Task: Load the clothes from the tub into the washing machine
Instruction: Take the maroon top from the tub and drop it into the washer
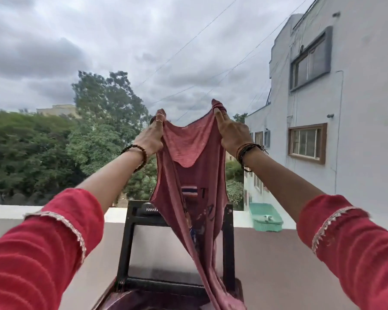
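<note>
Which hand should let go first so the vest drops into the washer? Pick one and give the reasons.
Left, probably. The left hand pinches only a thin strap of the pink vest. The right hand has a fuller grip on the other strap, and the hem trails toward the right, at the washing machine's opening.

The garment [189,175] was faded red-pink, with a striped patch of red, white and dark blue on its chest and dark printed marks below it. Both sleeves [43,249] were red with faint ribbing and a pale lace-like trim at the cuff. The washing machine lid [126,242] had a black frame around a grey translucent panel. The basket [267,220] on the parapet was mint green. The building [356,108] was pale grey-white with brown window frames
</note>
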{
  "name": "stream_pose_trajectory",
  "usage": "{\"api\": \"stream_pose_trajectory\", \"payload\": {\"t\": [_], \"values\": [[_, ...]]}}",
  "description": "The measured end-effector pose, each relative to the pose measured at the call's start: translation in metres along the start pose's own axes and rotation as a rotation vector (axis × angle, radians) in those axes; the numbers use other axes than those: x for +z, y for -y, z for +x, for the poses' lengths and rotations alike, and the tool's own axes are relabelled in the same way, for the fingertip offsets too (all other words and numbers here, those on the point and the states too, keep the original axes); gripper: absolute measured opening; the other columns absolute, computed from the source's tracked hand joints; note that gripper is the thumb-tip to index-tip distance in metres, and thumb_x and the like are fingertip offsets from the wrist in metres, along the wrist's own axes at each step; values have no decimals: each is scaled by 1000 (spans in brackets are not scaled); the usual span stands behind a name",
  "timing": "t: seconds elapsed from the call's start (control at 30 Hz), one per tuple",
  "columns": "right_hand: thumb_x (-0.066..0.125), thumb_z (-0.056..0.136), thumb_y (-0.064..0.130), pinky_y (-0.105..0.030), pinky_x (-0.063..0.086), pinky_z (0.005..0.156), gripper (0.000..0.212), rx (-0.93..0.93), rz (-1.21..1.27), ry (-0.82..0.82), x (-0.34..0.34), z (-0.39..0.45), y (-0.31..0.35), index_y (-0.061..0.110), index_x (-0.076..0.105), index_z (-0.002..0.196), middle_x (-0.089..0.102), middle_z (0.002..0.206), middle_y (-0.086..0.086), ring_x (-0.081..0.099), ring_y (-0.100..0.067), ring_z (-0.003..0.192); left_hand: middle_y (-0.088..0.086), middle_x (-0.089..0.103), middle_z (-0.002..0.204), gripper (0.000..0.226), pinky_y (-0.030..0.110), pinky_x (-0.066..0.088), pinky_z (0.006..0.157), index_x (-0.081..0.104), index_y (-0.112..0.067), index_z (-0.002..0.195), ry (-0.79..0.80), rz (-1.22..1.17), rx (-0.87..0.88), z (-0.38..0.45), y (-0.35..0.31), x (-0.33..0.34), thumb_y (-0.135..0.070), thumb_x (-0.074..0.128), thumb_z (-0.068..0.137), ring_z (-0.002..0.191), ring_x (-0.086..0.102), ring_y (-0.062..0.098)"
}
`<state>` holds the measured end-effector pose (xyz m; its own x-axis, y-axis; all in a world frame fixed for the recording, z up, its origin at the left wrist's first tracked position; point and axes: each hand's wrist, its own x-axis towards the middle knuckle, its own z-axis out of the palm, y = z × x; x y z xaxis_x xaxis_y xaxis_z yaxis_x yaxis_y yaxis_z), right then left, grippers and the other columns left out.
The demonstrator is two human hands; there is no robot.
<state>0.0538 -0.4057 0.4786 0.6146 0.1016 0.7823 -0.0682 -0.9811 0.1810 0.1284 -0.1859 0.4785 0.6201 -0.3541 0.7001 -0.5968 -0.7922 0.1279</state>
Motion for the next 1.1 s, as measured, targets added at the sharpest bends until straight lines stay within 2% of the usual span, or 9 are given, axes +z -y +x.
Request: {"api": "stream_pose_trajectory", "payload": {"t": [0.1, 0.2, 0.33, 0.4, 0.57, 0.7, 0.83, 0.97, 1.1], "values": [[49, 80, -8, -38, 49, 69, 79, 24, -3, -7, -5, 20, 20, 11, 12, 147, 38, 143, -10, 63, -36, 87, 21, 46, 129, 79, 27, 34, 53, 9, -7, 145, -11, 53, 8, 7, 16, -18, 10, 51, 80, 77, 47, 23], [50, 80, -5, -38, 48, 69, 76, 59, -29, -38, -5, 32, 42, 10, 16, 146, 40, 142, -9, 63, -36, 88, 20, 48, 127, 76, 26, 34, 52, 11, -9, 145, -49, 107, 53, 8, 32, -31, 14, 45, 81, 74, 48, 24], [53, 79, -3, -34, 42, 61, 74, 113, -55, -93, 4, 36, 67, 9, 19, 144, 43, 138, -10, 64, -34, 88, 13, 53, 106, 72, 28, 38, 60, 16, -12, 142, -51, 86, 120, 7, 60, -41, 16, 43, 82, 71, 48, 25], [54, 79, -4, -33, 39, 60, 75, 132, -64, -108, 11, 36, 78, 9, 19, 144, 45, 135, -11, 64, -34, 88, 17, 58, 101, 64, 31, 39, 63, 24, -10, 136, -94, 45, 130, 7, 73, -45, 15, 45, 81, 72, 50, 28], [52, 78, -7, -35, 43, 62, 75, 133, -45, -113, 23, 33, 96, 8, 19, 144, 43, 137, -13, 62, -35, 88, 13, 49, 83, 56, 30, 37, 62, 30, -5, 128, -109, 9, 121, 8, 92, -43, 17, 45, 78, 71, 51, 30], [47, 77, -10, -35, 38, 62, 74, 121, 46, -90, 32, 26, 103, 8, 20, 144, 42, 138, -14, 61, -39, 90, 10, 54, 85, 54, 35, 42, 61, 34, -6, 125, -121, 43, 253, 5, 105, -32, 18, 44, 77, 74, 58, 33], [48, 77, -12, -29, 31, 63, 75, 141, 195, -210, 38, 15, 103, 7, 22, 145, 49, 132, -17, 59, -38, 89, 17, 64, 96, 49, 33, 45, 62, 41, -6, 123, -218, 72, 377, -4, 121, -23, 15, 45, 79, 79, 64, 35], [45, 76, -18, -32, 40, 63, 76, 68, 260, -153, 52, -1, 107, 6, 25, 145, 45, 139, -16, 62, -39, 80, 18, 63, 86, 47, 29, 42, 56, 40, -7, 123, -128, 66, 431, -16, 136, -2, 13, 47, 80, 67, 62, 29], [42, 76, -19, -33, 43, 65, 75, 107, 261, -151, 62, -20, 111, 6, 26, 144, 44, 141, -16, 62, -41, 82, 16, 63, 84, 54, 41, 54, 55, 34, -17, 115, -72, 34, 466, -23, 148, 16, 18, 47, 76, 68, 64, 32]]}}
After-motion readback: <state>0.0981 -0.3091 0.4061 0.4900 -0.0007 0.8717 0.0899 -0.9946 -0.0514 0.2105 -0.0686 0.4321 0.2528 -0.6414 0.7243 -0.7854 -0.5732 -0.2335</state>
